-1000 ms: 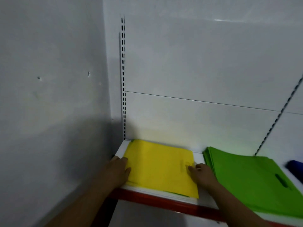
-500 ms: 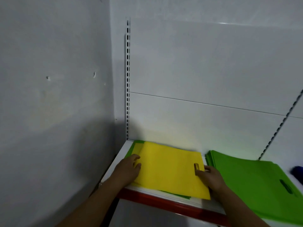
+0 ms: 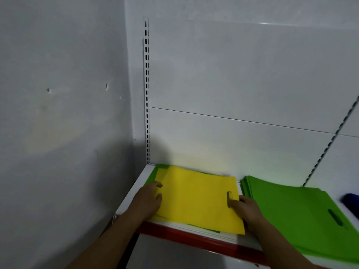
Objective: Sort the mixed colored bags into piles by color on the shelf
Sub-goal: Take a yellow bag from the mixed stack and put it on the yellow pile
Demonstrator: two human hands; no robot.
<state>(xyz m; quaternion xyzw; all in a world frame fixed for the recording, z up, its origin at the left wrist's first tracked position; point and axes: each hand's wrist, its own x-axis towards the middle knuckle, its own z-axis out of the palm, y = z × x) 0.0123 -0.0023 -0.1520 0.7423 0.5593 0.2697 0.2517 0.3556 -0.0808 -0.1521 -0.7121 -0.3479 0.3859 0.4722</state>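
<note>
Sliding right and toward the shelf front since a second ago, the yellow bag (image 3: pixel 196 199) now leaves a green corner bare behind it, where earlier it covered nearly all of what lies beneath.

Both hands hold this bag by its opposite sides. The left hand (image 3: pixel 146 202) grips the left edge, its fingers curled over onto the yellow top. The right hand (image 3: pixel 247 210) pinches the right edge, with one fingertip at the handle cut-out (image 3: pixel 229 197).

The yellow bag lies flat and slightly askew in the left back corner of the shelf (image 3: pixel 138 181), its front right corner reaching out over the red front lip (image 3: pixel 194 236). Under it lies a green bag (image 3: pixel 155 170), which shows as a strip at the back left and as a thin sliver along the front.

Just beside the right hand, apart from the yellow bag, sits a pile of green bags (image 3: pixel 303 214), squared up, with a handle slot (image 3: pixel 335 217) in the top one. Past it, at the right margin, is a dark blue thing (image 3: pixel 351 200), too cut off to name.

A slotted white upright (image 3: pixel 146 94) rises from the corner against the white back panel (image 3: pixel 233 74), and a second upright (image 3: pixel 330 144) slants up on the right. A grey wall (image 3: pixel 58 113) closes the left side.
</note>
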